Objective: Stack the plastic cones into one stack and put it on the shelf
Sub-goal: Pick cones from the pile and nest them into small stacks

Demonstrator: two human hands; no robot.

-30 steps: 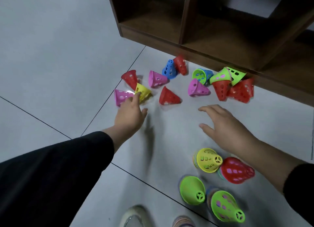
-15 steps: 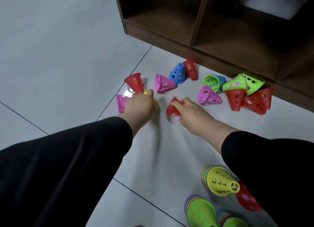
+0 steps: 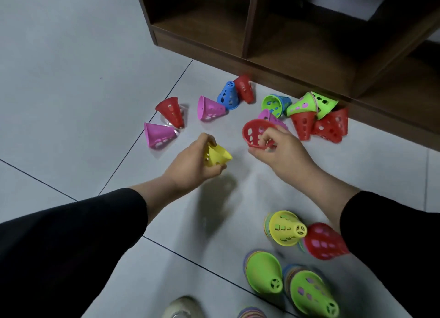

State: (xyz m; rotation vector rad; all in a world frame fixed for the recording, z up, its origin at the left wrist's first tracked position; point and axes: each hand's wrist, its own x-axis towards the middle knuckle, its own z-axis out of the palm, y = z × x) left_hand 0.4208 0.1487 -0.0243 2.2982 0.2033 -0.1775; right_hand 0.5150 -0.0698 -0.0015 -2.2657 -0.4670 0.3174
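Clearly the small yellow perforated plastic cone (image 3: 217,155) sat pinched in my left hand (image 3: 190,165), tip aimed right, well in front of the brown wooden shelf (image 3: 297,48). My right hand (image 3: 278,148) gripped the red perforated plastic cone (image 3: 258,133) by its rim, mouth open leftward. Nesting them well called for aligned axes and a straight push.

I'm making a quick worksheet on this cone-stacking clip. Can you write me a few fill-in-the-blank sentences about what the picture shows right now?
1. The left hand holds a cone whose colour is ____.
2. The right hand has its grip on a cone whose colour is ____.
3. The blue cone leans against a cone coloured ____.
4. The wooden shelf stands on the ____.

Missing words: yellow; red; red; floor
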